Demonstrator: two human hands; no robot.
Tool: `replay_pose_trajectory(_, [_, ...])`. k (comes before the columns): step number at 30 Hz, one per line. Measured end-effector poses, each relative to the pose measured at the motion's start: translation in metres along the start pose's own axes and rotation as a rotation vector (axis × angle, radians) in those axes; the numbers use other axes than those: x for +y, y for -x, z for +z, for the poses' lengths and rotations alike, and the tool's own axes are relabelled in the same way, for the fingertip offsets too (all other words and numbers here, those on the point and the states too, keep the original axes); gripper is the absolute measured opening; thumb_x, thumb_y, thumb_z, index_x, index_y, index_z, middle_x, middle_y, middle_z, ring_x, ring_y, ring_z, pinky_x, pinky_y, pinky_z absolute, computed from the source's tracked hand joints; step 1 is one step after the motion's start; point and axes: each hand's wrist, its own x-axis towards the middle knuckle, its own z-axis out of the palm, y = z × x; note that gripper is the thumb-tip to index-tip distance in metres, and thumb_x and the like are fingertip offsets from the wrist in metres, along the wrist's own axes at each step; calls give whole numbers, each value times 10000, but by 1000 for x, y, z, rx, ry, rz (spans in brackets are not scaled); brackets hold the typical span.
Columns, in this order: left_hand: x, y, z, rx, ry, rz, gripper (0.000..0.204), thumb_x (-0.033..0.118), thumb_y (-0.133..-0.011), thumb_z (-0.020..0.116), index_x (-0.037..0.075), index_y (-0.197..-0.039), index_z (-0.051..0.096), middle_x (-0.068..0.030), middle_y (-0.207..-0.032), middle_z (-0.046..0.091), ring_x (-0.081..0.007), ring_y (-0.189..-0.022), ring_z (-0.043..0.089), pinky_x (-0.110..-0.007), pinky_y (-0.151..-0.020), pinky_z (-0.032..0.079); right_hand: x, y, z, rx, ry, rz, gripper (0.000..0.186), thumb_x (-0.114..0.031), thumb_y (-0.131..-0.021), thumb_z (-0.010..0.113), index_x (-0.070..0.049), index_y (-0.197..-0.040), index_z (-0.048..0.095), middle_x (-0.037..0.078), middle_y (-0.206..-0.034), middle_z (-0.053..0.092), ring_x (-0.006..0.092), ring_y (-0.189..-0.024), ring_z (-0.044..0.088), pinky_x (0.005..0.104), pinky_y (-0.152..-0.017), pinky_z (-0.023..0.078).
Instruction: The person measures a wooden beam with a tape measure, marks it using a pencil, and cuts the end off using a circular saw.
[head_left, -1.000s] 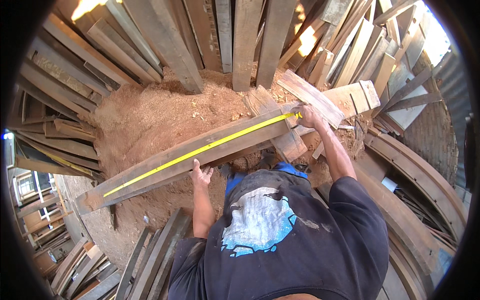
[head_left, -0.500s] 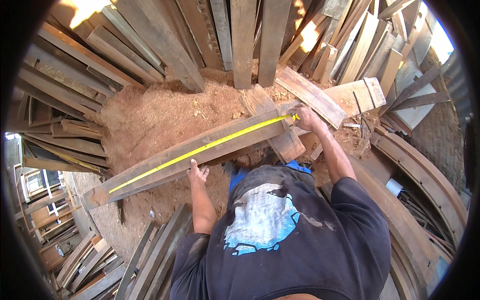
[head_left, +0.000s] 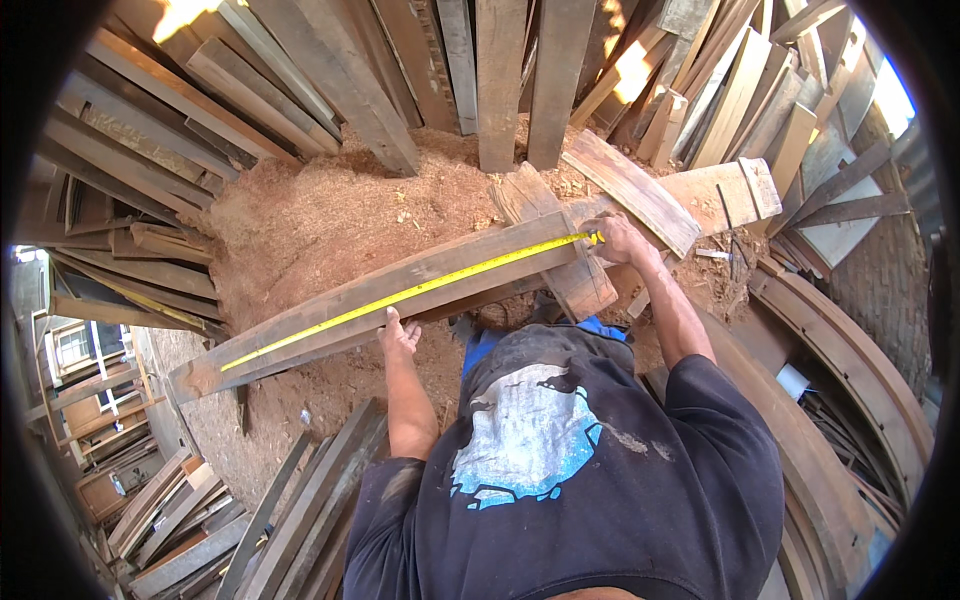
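A long wooden beam (head_left: 330, 305) lies slantwise in front of me, its left end nearer. Along its top face runs a yellow tape measure blade (head_left: 420, 290), stretched out straight. My right hand (head_left: 622, 240) is closed round the tape measure case (head_left: 597, 238) at the beam's right end; the fingers cover most of the case. My left hand (head_left: 400, 335) holds the beam's near edge around its middle, thumb up against the edge and fingers bent at the side, partly hidden. Under the beam's right part sits a short wooden block (head_left: 585, 290) set crosswise.
Sawdust (head_left: 330, 210) covers the ground beyond the beam. Upright planks (head_left: 500, 90) lean all along the far side. A weathered board (head_left: 635, 195) lies past my right hand. Curved timbers (head_left: 850, 340) stand at the right, and stacked boards (head_left: 310, 510) at the lower left.
The view has shifted slightly. My left hand has moved a little, its fingers now closer in against the beam's edge. The tape remains stretched along the beam, with my right hand at its case.
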Motion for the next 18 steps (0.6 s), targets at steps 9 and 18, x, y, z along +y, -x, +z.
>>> replay_pose_trajectory(9, [7, 10, 1, 29, -5, 10, 986, 384, -912, 747, 112, -1550, 46, -248, -1484, 362, -507, -1263, 508, -616, -1027, 425, 1, -9, 5, -96, -8, 45, 585, -90, -701, 758, -163, -1274, 662, 169, -1309, 624, 364, -1295, 518, 451, -1118, 400])
replay_pose_trajectory(18, [7, 11, 4, 72, 11, 2, 791, 370, -906, 758, 136, -1493, 282, -190, -1449, 427, -483, -1256, 514, -588, -1017, 418, -3, -10, 6, -64, 3, 12, 533, -113, -768, 679, -210, -1291, 679, 204, -1309, 631, 363, -1277, 549, 431, -1082, 449])
